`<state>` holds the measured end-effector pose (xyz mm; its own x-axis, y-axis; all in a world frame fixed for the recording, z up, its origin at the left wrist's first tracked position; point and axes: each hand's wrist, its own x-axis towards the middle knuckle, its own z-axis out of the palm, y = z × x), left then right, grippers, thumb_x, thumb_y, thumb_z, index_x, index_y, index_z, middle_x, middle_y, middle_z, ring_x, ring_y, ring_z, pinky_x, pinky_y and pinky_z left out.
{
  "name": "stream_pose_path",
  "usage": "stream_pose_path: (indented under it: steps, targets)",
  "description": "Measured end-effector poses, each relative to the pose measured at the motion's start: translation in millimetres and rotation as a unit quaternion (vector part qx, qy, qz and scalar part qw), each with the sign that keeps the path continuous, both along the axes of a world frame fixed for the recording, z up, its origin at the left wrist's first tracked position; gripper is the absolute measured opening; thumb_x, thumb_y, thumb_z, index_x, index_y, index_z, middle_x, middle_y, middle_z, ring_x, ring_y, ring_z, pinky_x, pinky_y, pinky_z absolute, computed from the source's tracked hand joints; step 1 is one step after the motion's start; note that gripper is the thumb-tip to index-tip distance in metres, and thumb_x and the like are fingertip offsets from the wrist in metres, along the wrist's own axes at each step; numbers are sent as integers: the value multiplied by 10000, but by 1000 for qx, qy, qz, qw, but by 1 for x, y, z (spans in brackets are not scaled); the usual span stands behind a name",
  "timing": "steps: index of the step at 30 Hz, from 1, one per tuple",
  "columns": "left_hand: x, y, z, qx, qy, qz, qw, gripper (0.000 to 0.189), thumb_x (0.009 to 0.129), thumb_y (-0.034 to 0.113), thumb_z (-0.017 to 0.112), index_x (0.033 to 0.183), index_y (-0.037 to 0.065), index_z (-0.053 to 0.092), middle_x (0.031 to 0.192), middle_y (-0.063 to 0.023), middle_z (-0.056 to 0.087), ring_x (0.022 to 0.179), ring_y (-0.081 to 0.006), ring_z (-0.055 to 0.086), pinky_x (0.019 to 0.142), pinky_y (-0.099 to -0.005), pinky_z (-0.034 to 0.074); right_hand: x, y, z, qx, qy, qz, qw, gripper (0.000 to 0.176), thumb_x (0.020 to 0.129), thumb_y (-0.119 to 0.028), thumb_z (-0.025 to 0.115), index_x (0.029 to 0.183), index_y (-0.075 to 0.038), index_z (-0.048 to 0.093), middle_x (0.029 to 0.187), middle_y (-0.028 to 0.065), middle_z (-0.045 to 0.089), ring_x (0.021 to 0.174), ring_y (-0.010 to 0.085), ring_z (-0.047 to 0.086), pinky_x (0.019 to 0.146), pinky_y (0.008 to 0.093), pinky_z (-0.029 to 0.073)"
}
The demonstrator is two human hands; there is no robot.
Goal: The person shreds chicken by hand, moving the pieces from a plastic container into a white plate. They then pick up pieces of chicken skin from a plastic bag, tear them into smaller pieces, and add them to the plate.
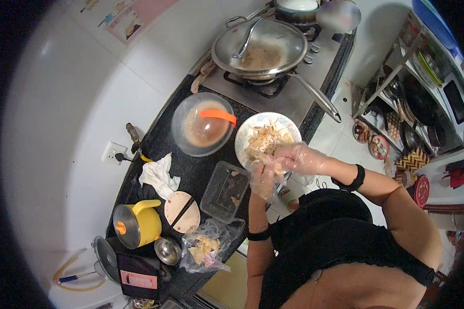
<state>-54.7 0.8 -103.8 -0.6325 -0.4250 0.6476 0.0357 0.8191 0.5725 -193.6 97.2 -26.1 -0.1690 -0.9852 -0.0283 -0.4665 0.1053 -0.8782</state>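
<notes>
Both my hands wear thin clear plastic gloves and meet over the near edge of a white patterned plate [241, 135]. On the plate lies a heap of pale shredded meat [267, 137], possibly chicken. My left hand [264, 179] is closed, its fingers pinching a pale piece of meat at the rim. Close against it, my right hand [300, 157] is closed too, with fingertips on the same piece. The gloves partly hide what is between the fingers. Just left of my left hand is a clear plastic container [222, 191] with a few scraps in it.
A lidded wok [260, 49] sits on the stove, its long handle [319, 98] jutting out rightward. Left of the plate is a bowl of brownish liquid [201, 135] with an orange handle. A yellow kettle [148, 226], cloth [161, 175], chopsticks [183, 212] and plastic bag [203, 250] lie nearer.
</notes>
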Motion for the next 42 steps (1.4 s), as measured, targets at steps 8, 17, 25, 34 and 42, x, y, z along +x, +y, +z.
stream_pose_path:
  steps: [8,17,25,34,42]
  targets:
    - [17,11,24,304,-288,55,906,275,832,247,471,918,-12,507,782,-162,531,696,-251,509,622,-348,415,16,-4,-13,-40,215,42,975,226,671,-37,532,896,-41,546,774,149,545,770,325,558,652,395,455]
    - [9,0,44,369,-348,174,844,326,819,265,482,1003,-3,502,850,-192,557,799,-301,549,703,-370,428,-44,-54,-15,-67,112,-50,990,145,797,-177,541,842,-41,568,752,123,586,674,253,572,638,326,464]
    - [-19,-16,30,159,-299,226,913,404,777,288,568,1019,-30,513,870,-237,567,750,-387,550,684,-421,432,-55,-85,-7,-7,219,-105,970,165,726,-195,609,837,-73,618,757,124,591,712,282,567,663,343,448]
    - [-6,-4,41,167,-304,202,916,336,788,273,571,975,-6,550,879,-193,587,726,-322,571,689,-370,450,-79,-54,-14,54,124,-14,991,167,737,-165,590,887,-103,630,853,119,618,778,252,589,701,327,454]
    - [23,21,62,445,-122,142,876,129,782,98,599,877,14,577,768,-14,557,699,-67,499,643,-204,412,-84,-17,-29,-3,287,-64,956,88,741,-136,564,798,-75,592,762,128,590,703,308,579,614,394,453]
